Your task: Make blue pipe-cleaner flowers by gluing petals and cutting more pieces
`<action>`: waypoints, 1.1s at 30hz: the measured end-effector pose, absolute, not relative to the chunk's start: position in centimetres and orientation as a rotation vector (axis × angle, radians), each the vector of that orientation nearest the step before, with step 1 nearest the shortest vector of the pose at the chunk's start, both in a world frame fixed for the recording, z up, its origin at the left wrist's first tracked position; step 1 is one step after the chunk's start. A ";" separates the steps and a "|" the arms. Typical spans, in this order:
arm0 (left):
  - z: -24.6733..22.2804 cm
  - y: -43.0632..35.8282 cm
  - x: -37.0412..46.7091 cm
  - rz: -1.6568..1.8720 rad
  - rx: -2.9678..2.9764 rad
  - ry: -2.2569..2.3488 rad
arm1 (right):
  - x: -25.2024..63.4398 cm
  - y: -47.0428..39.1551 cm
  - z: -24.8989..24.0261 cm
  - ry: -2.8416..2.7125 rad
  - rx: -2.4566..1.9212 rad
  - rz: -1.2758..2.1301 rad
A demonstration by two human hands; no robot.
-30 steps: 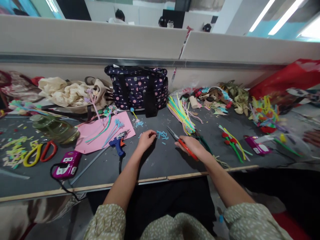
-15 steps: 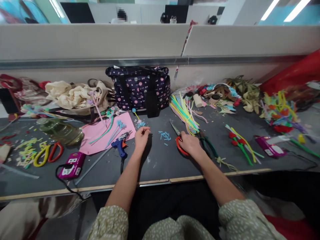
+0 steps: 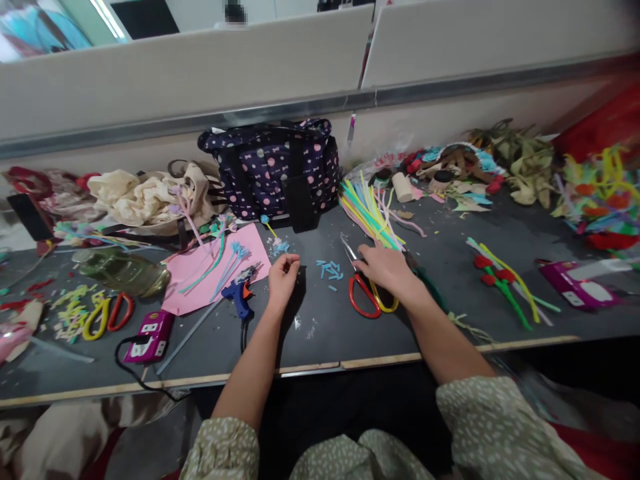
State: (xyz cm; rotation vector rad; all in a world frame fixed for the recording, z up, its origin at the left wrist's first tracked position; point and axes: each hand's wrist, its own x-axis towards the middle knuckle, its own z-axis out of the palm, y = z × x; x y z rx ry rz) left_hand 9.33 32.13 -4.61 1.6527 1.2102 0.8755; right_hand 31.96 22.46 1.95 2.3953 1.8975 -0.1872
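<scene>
My left hand hovers over the grey table with its fingers curled together; whether they pinch anything is too small to tell. Right of it lie short blue pieces. My right hand is spread above scissors with a red and a yellow handle, which rest on the table, blades pointing away. Just beyond that hand lies a bundle of coloured pipe cleaners. A blue glue gun is left of my left hand, beside a pink sheet bearing blue and green stems.
A dark patterned bag stands at the back. At the left are a bottle, more scissors and a purple box. Red flowers with green stems and another purple box lie at the right.
My right hand has let go of the scissors' handle and moved slightly up and right, opening. Both scissor handles now show. The view has tilted and shifted a little.
</scene>
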 end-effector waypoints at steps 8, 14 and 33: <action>-4.9 31.7 9.8 0.907 1.765 1.208 | 32.8 23.5 -0.7 1.997 2.555 -0.155; -4.8 31.4 10.2 0.897 1.992 1.223 | 33.3 22.7 0.2 1.870 2.468 -0.312; -2.9 32.7 14.0 0.413 2.578 1.070 | 32.6 21.3 0.6 1.998 2.255 -0.524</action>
